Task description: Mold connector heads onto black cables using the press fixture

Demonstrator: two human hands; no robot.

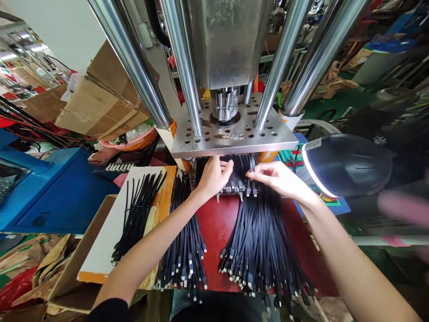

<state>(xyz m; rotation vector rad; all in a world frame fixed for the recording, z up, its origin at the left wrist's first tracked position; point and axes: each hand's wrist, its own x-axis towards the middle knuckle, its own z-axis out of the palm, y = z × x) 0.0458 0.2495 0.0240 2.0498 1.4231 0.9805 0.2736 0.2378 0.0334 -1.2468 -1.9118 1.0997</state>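
Observation:
Beneath the press's steel plate [234, 145], a fixture [229, 188] holds a row of black cable connectors. My left hand [215, 173] is at its left side, fingers curled; whatever they grip, if anything, is hidden. My right hand [270, 176] pinches black cables near two connectors at the fixture's right side. A large fan of black flat cables [261, 241] hangs toward me over the red surface [211, 228]. Another bundle [183, 250] lies left of it, and a third bundle [139, 214] rests on a white board [103, 241].
Steel columns [134, 62] rise around the press. A lit lamp [348, 165] stands close to my right hand. To the left are a blue cabinet [67, 188], an open cardboard box [77, 268] and a basket [134, 141]. A blurred pink shape is at the far right.

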